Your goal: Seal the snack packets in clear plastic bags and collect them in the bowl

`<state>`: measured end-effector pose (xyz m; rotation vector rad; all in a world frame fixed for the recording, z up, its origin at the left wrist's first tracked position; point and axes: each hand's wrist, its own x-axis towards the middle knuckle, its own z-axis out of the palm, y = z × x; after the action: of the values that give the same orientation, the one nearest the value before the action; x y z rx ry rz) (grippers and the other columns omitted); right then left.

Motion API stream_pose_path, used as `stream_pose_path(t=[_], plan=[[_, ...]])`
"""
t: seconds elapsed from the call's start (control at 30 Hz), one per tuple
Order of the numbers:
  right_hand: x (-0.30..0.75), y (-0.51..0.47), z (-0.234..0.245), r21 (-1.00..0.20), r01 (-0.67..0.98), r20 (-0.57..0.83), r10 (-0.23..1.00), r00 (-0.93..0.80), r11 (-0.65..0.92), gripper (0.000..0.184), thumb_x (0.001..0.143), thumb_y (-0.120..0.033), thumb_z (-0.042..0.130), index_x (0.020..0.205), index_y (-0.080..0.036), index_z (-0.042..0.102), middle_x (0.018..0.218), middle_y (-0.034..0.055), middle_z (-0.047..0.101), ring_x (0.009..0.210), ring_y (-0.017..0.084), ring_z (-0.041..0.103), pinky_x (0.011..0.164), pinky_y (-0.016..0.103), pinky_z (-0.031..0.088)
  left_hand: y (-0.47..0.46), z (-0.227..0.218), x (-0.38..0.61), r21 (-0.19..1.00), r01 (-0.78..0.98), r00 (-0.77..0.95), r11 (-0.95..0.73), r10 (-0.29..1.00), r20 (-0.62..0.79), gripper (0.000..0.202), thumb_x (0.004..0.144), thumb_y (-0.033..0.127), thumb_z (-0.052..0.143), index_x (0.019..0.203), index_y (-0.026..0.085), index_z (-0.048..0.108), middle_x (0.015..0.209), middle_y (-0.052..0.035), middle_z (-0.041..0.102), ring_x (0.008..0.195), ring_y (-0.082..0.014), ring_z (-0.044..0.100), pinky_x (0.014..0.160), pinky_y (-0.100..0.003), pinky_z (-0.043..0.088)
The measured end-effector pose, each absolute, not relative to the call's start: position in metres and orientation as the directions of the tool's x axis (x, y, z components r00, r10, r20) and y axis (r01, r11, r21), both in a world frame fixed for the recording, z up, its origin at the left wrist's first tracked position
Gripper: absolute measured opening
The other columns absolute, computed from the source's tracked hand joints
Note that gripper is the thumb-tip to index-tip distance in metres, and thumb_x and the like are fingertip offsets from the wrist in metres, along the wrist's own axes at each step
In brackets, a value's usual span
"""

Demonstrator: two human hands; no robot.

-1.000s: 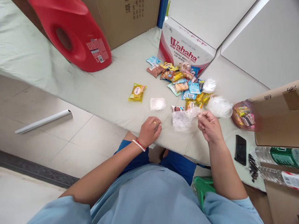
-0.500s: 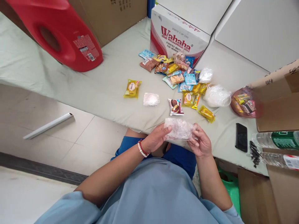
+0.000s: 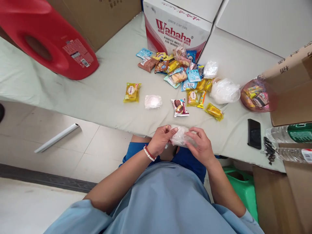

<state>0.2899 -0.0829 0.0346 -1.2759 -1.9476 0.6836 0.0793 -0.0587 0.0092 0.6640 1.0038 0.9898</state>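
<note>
A clear thin plastic bag (image 3: 179, 136) is bunched between both my hands at the near edge of the padded table. My left hand (image 3: 160, 140), with a bead bracelet at the wrist, pinches its left end. My right hand (image 3: 200, 146) closes over its right side. Just beyond them lie a chocolate-cake snack packet (image 3: 179, 107), a yellow packet (image 3: 214, 111) and a crumpled white bag (image 3: 153, 101). A heap of several mixed snack packets (image 3: 180, 73) lies farther back.
A red jug (image 3: 46, 42) lies at the far left, a Wahaha carton (image 3: 174, 31) at the back. To the right are a heap of clear bags (image 3: 224, 91), a filled pink bag (image 3: 258, 97), a phone (image 3: 254, 133), water bottles (image 3: 290, 133) and a cardboard box (image 3: 292, 87). A white tube (image 3: 56, 138) lies on the floor.
My right hand brought the clear bag back from over the snacks to the table's near edge. My left hand came over and took hold of it, and the bag is now bunched tighter.
</note>
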Motion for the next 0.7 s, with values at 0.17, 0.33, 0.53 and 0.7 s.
stream_pose_path(t=[0.17,0.33,0.53,0.7], plan=[[0.292,-0.076,0.037,-0.945,0.323,-0.002,0.99,-0.14,0.044,0.023,0.092,-0.045,0.073,0.089,-0.022,0.075,0.077,0.0017,0.066,0.064,0.014,0.054,0.059,0.028,0.043,-0.062,0.014,0.068,0.873,-0.249,0.309,0.419,0.889,-0.338,0.069,0.072,0.08,0.075,0.056,0.019,0.046,0.045,0.0058,0.045,0.036,-0.0041,0.036,0.038,-0.02,0.023],[0.306,-0.07,0.031,-0.943,-0.001,-0.333,0.941,-0.061,-0.334,0.043,0.072,-0.057,0.088,0.078,-0.02,0.068,0.06,-0.0055,0.049,0.052,0.008,0.035,0.048,0.022,0.027,-0.055,0.014,0.045,0.849,-0.207,0.358,0.486,0.846,-0.397,0.066,0.064,0.069,0.087,0.056,0.021,0.043,0.049,0.0078,0.041,0.04,-0.0045,0.035,0.038,-0.02,0.027],[0.305,-0.068,0.022,-0.873,-0.153,-0.474,0.88,0.041,-0.463,0.051,0.063,-0.058,0.093,0.076,-0.02,0.063,0.058,-0.0076,0.047,0.048,0.006,0.034,0.044,0.02,0.027,-0.049,0.011,0.024,0.964,0.025,0.028,0.265,0.964,-0.266,0.041,0.066,0.044,0.089,0.072,0.019,0.056,0.068,0.0044,0.056,0.06,-0.0089,0.048,0.056,-0.021,0.039],[0.299,-0.067,0.025,-0.892,-0.148,-0.44,0.895,0.074,-0.427,0.052,0.064,-0.059,0.093,0.075,-0.02,0.061,0.055,-0.0082,0.046,0.045,0.005,0.032,0.04,0.018,0.023,-0.062,0.025,0.037,0.954,0.248,-0.003,0.168,0.985,-0.173,0.045,0.093,0.058,0.06,0.067,0.022,0.052,0.058,0.0043,0.049,0.055,-0.0121,0.044,0.056,-0.026,0.034]])
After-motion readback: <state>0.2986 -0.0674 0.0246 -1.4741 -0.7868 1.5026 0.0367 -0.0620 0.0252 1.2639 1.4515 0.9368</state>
